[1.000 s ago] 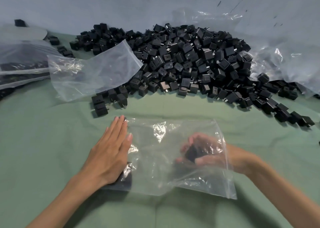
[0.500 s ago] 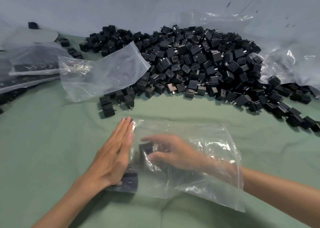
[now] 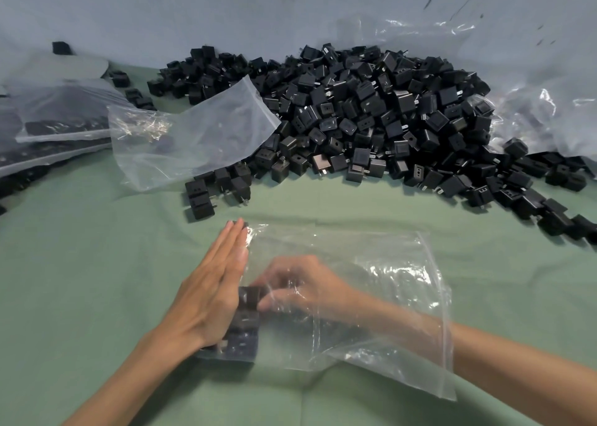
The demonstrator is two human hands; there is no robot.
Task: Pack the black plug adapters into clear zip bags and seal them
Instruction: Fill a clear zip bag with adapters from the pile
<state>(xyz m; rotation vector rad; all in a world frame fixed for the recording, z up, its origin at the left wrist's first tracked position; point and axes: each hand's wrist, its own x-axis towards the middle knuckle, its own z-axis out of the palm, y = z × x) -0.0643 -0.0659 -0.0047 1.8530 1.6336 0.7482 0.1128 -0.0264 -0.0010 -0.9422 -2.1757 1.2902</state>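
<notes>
A clear zip bag (image 3: 381, 283) lies flat on the green cloth in front of me, its mouth to the right. My right hand (image 3: 300, 291) is deep inside it, fingers curled on a black plug adapter (image 3: 250, 296) at the bag's left end. More adapters (image 3: 240, 341) stand in a row below that one inside the bag. My left hand (image 3: 213, 293) lies flat with straight fingers against the bag's left edge, beside that row. A big heap of loose black adapters (image 3: 371, 115) sits behind.
An empty clear bag (image 3: 190, 141) lies on the heap's left side. Filled bags (image 3: 55, 128) are stacked at far left. Crumpled clear plastic (image 3: 546, 102) sits at the right against the blue-grey backdrop. Loose adapters (image 3: 549, 212) trail along the right.
My right hand has slid leftward through the bag with an adapter, from the bag's middle to its left end beside my left palm. My left hand has stayed in place.
</notes>
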